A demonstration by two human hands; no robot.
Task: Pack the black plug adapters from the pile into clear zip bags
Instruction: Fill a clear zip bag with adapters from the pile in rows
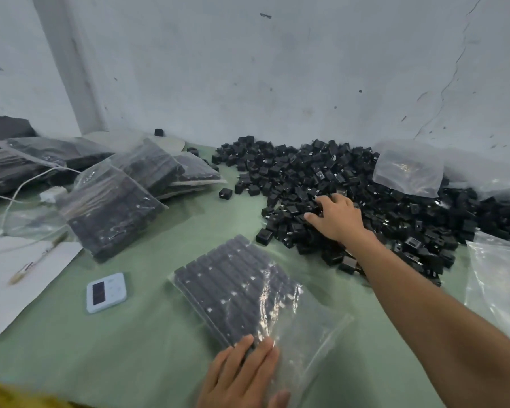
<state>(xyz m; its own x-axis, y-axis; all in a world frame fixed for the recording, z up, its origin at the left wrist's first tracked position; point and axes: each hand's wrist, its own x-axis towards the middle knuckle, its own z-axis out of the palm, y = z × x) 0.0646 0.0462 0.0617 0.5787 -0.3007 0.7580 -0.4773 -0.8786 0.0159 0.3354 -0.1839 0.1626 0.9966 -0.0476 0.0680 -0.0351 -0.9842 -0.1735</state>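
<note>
A large pile of black plug adapters (351,184) lies against the wall at the back right. My right hand (337,217) reaches palm down onto the pile's near left side, thumb spread, fingertips among the adapters; I see nothing lifted in it. In front of me lies a clear zip bag (248,293) holding neat rows of adapters, its empty open end towards me. My left hand (242,375) rests flat on that near end, fingers straight, pressing the plastic against the table.
Several filled bags (115,207) are stacked at the left. A white timer (106,293) sits left of the bag, near white paper with a pen (37,262). Empty clear bags lie at the right edge (498,284) and on the pile (408,169). Green table surface (115,357).
</note>
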